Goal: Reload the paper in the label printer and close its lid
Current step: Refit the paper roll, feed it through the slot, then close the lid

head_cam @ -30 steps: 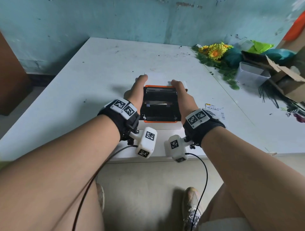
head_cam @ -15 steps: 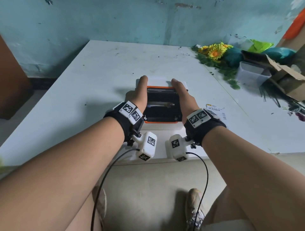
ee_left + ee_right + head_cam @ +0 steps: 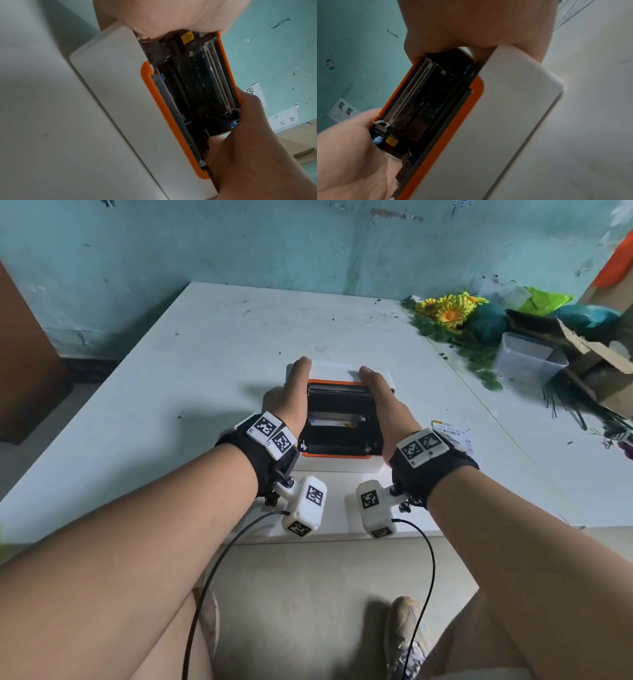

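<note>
The white label printer [image 3: 337, 464] with orange trim sits near the table's front edge. Its lid [image 3: 339, 412] stands partly raised, black inner side showing, with a pale strip and a yellow warning sticker [image 3: 187, 38] inside. My left hand [image 3: 291, 395] grips the lid's left end and my right hand [image 3: 387, 405] grips its right end. In the left wrist view the left hand [image 3: 171, 16] wraps one end and the right hand [image 3: 257, 148] the other, above the printer body [image 3: 128, 108]. In the right wrist view the right hand [image 3: 479, 24] and left hand [image 3: 347, 148] hold the lid over the printer body [image 3: 496, 128]. Whether paper is loaded is hidden.
A printed label sheet [image 3: 452, 434] lies just right of the printer. Further right are a clear plastic tub [image 3: 527, 364], artificial sunflowers [image 3: 448, 309] and a torn cardboard box [image 3: 589, 361]. A brown cabinet [image 3: 24, 364] stands left of the white table [image 3: 171, 405].
Both hands keep their hold on the lid's ends. The left hand has slid slightly nearer along the lid; the lid's tilt looks almost the same.
</note>
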The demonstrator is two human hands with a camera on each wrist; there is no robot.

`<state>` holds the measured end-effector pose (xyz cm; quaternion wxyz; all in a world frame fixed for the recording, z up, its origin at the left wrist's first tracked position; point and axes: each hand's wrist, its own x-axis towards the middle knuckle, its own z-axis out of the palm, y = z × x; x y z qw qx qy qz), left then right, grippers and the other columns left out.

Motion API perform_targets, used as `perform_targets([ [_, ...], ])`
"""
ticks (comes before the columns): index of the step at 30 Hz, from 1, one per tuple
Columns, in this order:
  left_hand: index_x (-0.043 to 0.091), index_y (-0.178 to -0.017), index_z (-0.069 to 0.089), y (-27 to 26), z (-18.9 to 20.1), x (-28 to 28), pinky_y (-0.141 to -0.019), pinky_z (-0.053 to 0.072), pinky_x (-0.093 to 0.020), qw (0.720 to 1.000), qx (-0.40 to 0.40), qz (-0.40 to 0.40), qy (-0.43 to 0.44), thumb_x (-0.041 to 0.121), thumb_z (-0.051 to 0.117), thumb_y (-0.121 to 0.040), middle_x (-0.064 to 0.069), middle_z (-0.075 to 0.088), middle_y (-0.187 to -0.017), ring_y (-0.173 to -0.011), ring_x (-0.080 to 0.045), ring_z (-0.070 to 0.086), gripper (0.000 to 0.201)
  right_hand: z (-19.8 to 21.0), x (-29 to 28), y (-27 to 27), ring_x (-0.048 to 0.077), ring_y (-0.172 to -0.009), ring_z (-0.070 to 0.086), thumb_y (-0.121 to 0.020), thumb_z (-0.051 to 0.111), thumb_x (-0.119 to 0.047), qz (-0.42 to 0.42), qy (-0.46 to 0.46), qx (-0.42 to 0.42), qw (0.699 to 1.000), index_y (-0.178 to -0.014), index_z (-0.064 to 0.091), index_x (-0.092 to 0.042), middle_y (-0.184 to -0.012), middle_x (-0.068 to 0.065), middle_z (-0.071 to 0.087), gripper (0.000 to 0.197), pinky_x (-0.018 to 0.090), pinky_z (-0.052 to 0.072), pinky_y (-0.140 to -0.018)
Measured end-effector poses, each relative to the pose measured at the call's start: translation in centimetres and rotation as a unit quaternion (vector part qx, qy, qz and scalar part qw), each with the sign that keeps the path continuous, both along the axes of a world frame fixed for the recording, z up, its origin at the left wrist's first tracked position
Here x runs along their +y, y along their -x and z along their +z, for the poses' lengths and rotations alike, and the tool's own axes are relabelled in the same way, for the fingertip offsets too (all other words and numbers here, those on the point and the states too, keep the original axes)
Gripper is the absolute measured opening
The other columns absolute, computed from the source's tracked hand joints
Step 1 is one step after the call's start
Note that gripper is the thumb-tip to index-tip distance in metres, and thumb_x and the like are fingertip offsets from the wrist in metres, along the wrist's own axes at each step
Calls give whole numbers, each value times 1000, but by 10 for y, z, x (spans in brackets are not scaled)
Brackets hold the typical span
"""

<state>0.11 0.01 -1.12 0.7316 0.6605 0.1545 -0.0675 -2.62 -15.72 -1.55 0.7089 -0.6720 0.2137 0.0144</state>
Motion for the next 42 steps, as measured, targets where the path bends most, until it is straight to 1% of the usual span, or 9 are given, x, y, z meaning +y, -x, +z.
perform_targets([
  [9,18,-84,78,-2,0,1,-85,64,-55,1000,-6,4,0,81,58,-61,-7,81,-86,-82,-31,79,70,0,-1,-9,33,-103,82,-67,75,-78,7,10,15,1000,-119,75,-20,-117,13,83,78,46,66,-90],
  [13,18,-83,75,-3,0,0,-86,64,-52,1000,-12,3,-10,79,57,-72,-4,77,-81,-83,-30,77,64,0,-2,-13,33,-103,82,-57,75,-82,10,14,20,1000,-119,75,-22,-116,11,83,86,50,64,-97],
  [23,18,-79,62,-12,-3,-2,-93,60,-57,999,-29,-4,-43,80,49,-71,-4,62,-76,-79,-31,70,64,0,-5,-14,33,-101,83,-55,78,-80,19,22,26,999,-119,76,-19,-114,12,84,89,52,65,-95],
  [27,17,-82,65,-15,-4,-1,-94,59,-55,998,-28,-8,-51,80,48,-76,-5,66,-81,-95,-37,75,65,0,-4,-14,34,-104,82,-52,75,-83,10,33,27,999,-115,77,-18,-113,14,84,90,51,64,-98],
  [30,17,-79,63,-17,-6,-2,-90,60,-50,999,-23,-3,-45,75,50,-83,-3,65,-76,-83,-32,72,60,1,-3,-14,36,-107,81,-53,76,-82,7,28,29,999,-115,77,-18,-117,16,82,90,53,64,-97],
  [33,18,-81,59,-17,-6,-3,-92,60,-57,999,-20,-4,-46,80,49,-73,-5,61,-78,-76,-26,65,63,0,-3,-13,35,-110,80,-55,77,-79,8,19,19,1000,-125,75,-16,-121,16,81,94,53,63,-96],
  [35,19,-84,57,-17,-7,-3,-92,58,-57,998,-21,-1,-52,80,47,-71,-4,58,-79,-75,-25,62,63,0,-4,-13,31,-98,80,-52,77,-79,10,18,13,1000,-127,74,-14,-111,14,81,99,52,63,-96],
  [40,18,-84,58,-20,-8,-3,-80,58,-42,998,-22,10,-55,75,50,-83,-3,58,-79,-74,-25,59,59,-1,-1,-13,34,-107,81,-50,73,-82,2,35,14,999,-115,78,-16,-117,16,82,92,50,62,-101],
  [42,18,-82,59,-19,-7,-3,-87,60,-50,998,-19,4,-56,77,48,-79,-3,59,-77,-74,-26,61,60,-1,-1,-13,29,-96,82,-58,74,-80,-1,28,12,1000,-115,78,-17,-115,13,83,85,47,64,-98],
])
